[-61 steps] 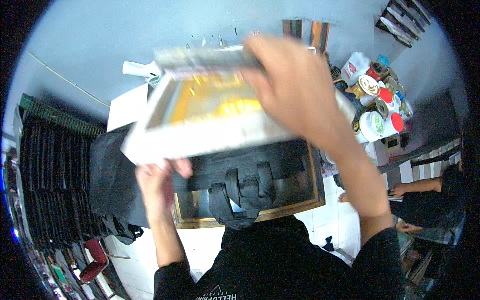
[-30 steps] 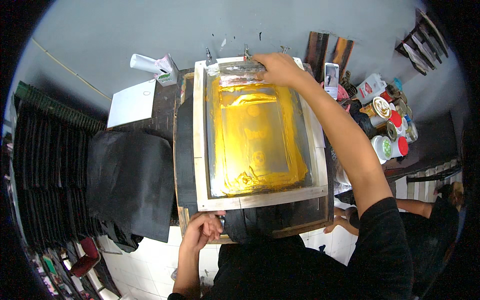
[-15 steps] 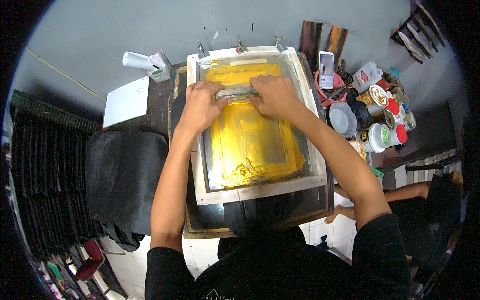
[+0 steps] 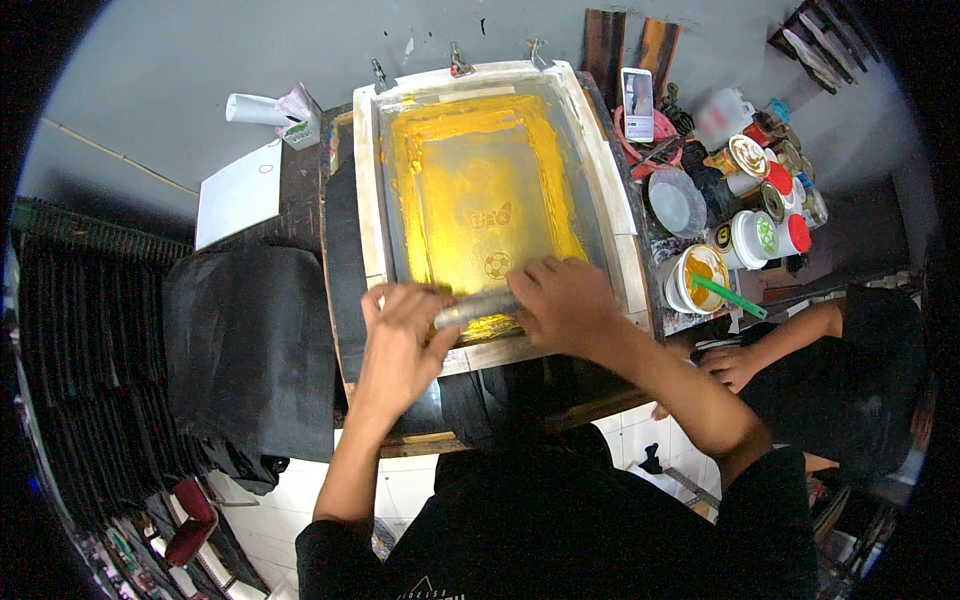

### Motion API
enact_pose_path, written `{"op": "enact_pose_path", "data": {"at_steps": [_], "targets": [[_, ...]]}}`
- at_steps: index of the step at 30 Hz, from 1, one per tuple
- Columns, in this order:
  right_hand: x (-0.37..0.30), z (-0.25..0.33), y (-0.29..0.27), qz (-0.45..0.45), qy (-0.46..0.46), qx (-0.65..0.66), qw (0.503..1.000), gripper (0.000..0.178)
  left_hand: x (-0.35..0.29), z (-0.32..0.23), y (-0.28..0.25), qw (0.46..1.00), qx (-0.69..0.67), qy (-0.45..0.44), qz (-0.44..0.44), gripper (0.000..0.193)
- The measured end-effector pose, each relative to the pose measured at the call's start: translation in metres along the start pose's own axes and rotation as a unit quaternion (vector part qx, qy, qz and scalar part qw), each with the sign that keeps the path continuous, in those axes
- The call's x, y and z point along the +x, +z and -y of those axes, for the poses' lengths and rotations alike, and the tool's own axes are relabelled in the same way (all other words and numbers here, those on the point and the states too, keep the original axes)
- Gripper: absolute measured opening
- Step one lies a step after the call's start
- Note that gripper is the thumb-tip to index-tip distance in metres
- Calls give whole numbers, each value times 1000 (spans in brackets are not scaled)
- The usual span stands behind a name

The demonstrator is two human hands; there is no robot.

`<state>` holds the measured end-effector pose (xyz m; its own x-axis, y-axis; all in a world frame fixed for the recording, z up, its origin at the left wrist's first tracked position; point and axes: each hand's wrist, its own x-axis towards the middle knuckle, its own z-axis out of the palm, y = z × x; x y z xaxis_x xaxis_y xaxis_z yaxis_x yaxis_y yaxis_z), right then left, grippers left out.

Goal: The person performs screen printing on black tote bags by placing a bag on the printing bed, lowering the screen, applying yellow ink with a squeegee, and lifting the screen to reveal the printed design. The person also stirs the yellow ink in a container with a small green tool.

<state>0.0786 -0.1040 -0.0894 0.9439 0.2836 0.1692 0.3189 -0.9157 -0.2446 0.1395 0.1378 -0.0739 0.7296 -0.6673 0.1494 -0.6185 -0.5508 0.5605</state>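
A squeegee (image 4: 476, 307) lies across the near end of a wooden-framed printing screen (image 4: 368, 200), gripped by both of my hands. My left hand (image 4: 405, 335) wraps its left end, and my right hand (image 4: 568, 305) clasps its right end; motion blurs the fingers a little. Yellow ink (image 4: 470, 118) coats the mesh thickly along its far edge and sides, with a thinner film in the middle. Through that film a small ball shape and other marks show. The squeegee's lower edge is hidden by the hands and handle.
Metal clamps (image 4: 460, 62) stand along the screen's far edge. At right are ink tubs, one open tub (image 4: 697, 275) with a green spatula (image 4: 728, 296), and a phone (image 4: 637, 104). Black cloth (image 4: 250, 345) hangs at left. Another person's hand (image 4: 732, 366) rests at lower right.
Both hands have drawn the squeegee from the screen's far part toward me, down to its near end. Marks on the mesh now show through thinner ink. The view has shifted slightly.
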Motion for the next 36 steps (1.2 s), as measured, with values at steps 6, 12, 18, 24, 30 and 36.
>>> {"op": "enact_pose_path", "data": {"at_steps": [6,12,18,24,30,36], "targets": [[-32,12,18,-159,-60,-68,983,13,-54,10,18,994,97,-2,-42,78],[-36,16,-11,-217,-57,42,974,23,-77,29,20,961,192,55,-191,110],[1,22,-95,-372,-88,-67,922,30,-40,-6,-31,911,47,66,-405,119],[91,2,-194,-387,-56,-146,909,19,-16,35,-39,970,-29,-113,-214,78],[138,-6,-251,-367,18,-124,922,21,-63,79,3,976,0,-195,-95,56],[175,-17,-276,-350,39,-128,927,32,-55,96,-15,961,-135,-221,-97,50]]}}
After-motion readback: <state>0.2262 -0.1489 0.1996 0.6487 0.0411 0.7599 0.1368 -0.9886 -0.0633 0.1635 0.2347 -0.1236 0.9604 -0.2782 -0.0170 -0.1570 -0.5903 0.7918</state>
